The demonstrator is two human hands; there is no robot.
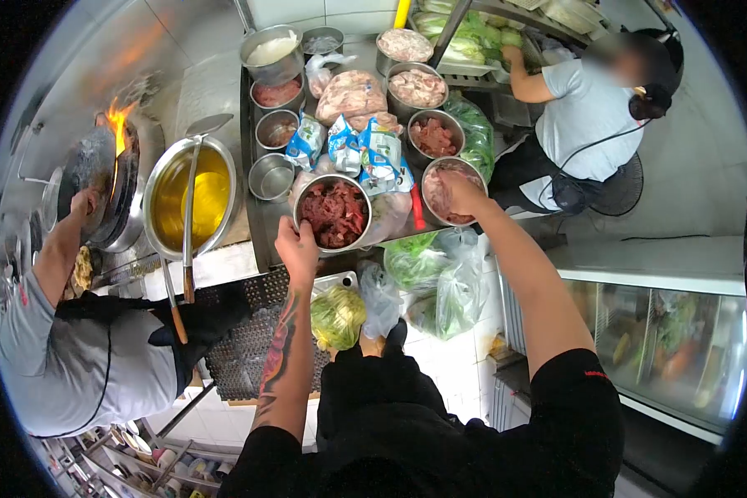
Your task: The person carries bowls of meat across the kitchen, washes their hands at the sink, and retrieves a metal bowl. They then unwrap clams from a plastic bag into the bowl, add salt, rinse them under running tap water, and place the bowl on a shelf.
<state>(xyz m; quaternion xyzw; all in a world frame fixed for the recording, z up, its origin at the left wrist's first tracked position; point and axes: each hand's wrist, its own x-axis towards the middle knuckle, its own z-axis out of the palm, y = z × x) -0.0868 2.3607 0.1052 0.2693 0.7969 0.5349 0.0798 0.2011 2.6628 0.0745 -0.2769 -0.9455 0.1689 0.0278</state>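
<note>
My left hand (297, 247) holds the near left rim of a metal pot of dark red meat (334, 214), its fingers wrapped over the edge. My right hand (463, 192) reaches into a metal pot of pale meat (436, 197) at the right front of the counter; its fingertips are hidden among the meat. Between the two pots lies a red handle (417, 207). Behind them are blue and white packets (380, 153) and a large bag of pale meat (351, 95). Another pot of red meat (434, 137) stands behind my right hand.
On the left, a person (100, 349) works at a flaming wok (100, 178) beside a bowl of yellow oil (195, 199). Another person (589, 100) stands at right by a crate of cabbage (456, 37). Bagged greens (461, 290) and a glass-fronted fridge (664, 340) are nearer.
</note>
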